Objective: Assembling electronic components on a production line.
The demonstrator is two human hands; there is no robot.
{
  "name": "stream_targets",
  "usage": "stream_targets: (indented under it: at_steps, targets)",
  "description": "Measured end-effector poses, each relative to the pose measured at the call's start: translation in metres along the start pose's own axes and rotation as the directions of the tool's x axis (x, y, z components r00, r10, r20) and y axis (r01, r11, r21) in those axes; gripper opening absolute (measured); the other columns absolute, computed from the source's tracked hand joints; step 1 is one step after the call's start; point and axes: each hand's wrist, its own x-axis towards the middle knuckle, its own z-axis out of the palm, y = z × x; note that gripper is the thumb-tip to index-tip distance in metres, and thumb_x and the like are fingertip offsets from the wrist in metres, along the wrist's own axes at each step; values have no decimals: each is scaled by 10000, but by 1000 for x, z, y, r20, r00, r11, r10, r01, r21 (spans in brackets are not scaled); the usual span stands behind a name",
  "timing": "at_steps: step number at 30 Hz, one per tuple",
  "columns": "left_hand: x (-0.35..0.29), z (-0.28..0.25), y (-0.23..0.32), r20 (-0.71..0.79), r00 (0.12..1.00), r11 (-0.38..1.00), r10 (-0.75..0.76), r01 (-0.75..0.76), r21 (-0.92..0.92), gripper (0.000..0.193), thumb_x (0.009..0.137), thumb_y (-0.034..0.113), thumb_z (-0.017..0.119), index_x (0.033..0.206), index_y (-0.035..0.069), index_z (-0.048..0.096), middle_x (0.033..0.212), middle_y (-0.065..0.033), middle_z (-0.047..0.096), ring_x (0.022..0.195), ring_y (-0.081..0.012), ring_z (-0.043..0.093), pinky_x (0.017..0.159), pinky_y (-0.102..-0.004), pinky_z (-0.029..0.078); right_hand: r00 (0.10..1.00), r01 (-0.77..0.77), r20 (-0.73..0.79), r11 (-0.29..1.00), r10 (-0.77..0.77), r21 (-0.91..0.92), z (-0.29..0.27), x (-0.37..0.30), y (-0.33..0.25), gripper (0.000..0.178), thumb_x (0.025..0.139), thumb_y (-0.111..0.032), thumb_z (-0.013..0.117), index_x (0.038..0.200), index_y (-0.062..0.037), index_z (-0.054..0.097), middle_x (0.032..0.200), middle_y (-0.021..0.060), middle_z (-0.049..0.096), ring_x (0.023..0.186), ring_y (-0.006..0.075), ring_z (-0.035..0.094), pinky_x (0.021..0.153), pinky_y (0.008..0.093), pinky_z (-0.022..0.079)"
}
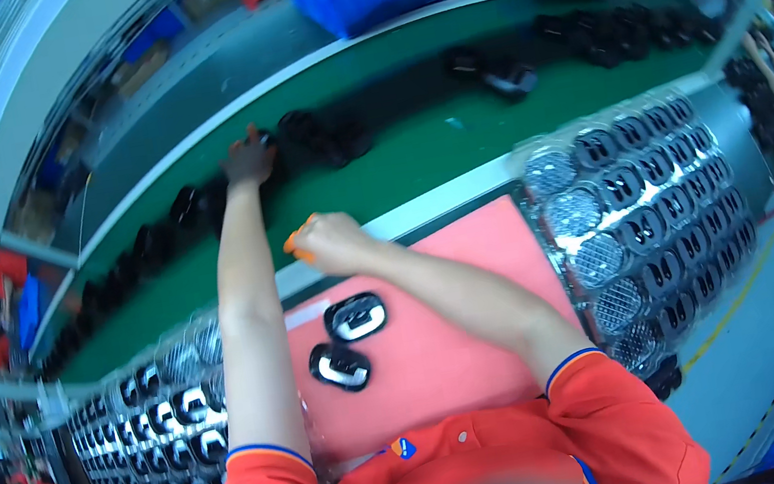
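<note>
The green belt (438, 148) ran across the space ahead of the person, its dark parts (327, 140) strewn in a loose line, presumably so that anyone beside it could reach them. A clear tray sat at each side, the right tray (595, 260) and the left tray (178, 363), both near the arms; their moulded cells likely kept the parts from knocking together, and the right one's nearest column held none. Between them lay the pink mat (445, 354), its soft-looking face probably there to spare the finish. Blue bins (384, 1) stood beyond the belt, seemingly out of the way. The left arm was almost straight, stretched forward over the belt, and the left hand (249, 159) came palm-down with fingers spread at a dark part; whether it had a grip could not be told. The right arm slanted inward from the shoulder, and the right hand (335, 244) hung near the belt's close edge, fingers loosely curled. Two black parts (356, 318) rested on the mat, close together. Something orange (302, 241) showed at the right fingertips, a cover or a held thing, I could not tell which.
</note>
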Motion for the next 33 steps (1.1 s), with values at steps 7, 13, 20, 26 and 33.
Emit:
stream_targets:
  at_steps: [7, 13, 20, 26, 33]
  targets:
    - [6, -40, 35, -342, 940, 966, -6, -84, -246, 914, 727, 406, 715, 1360, -71, 259, 1226, -306, 458, 1136, -398, 487, 948, -444, 420, 995, -74, -60, 995, 78, 68, -14, -16, 28, 156, 768, -123, 582, 884, -109, 686, 814, 139, 670, 806, 316, 637, 699, 414, 514]
    - [-26, -117, -5, 120, 955, 51, -272, 139, -989, 533, 661, 201, 804, 1084, 25, 531, 994, -127, 572, 865, -268, 619, 596, -334, 557, 939, 61, 342, 995, -29, -84, -126, -18, 34, 277, 828, -185, 596, 1094, -123, 641, 1043, 105, 655, 951, 297, 615, 815, 418, 494]
    - [-120, -127, -57, 224, 958, -601, -181, 72, -796, 325, 894, 211, 589, 1166, 38, 550, 1114, -135, 596, 957, -296, 632, 492, -198, 467, 916, -241, 165, 830, 366, -504, -323, -128, 102, 706, 627, 51, 630, 1304, -34, 450, 1257, 191, 519, 1179, 357, 475, 997, 413, 386]
    - [-138, -133, 12, 296, 949, -748, -112, 115, -654, 544, 967, 391, 229, 1253, -5, 469, 1172, -238, 572, 903, -392, 626, 648, -359, 493, 904, -371, -5, 777, 428, -509, -346, -216, 133, 550, 688, 18, 654, 1215, -109, 562, 1249, 149, 544, 1220, 324, 454, 997, 398, 382]
    - [-171, -114, 33, 325, 935, -670, 145, 334, -663, 344, 884, 310, 403, 1035, 37, 550, 928, -144, 614, 878, -299, 614, 779, -493, 495, 672, -436, -414, 780, 614, 449, -288, -138, 122, 285, 941, -190, 503, 1195, -60, 489, 997, 117, 652, 801, 187, 660, 550, 262, 502]
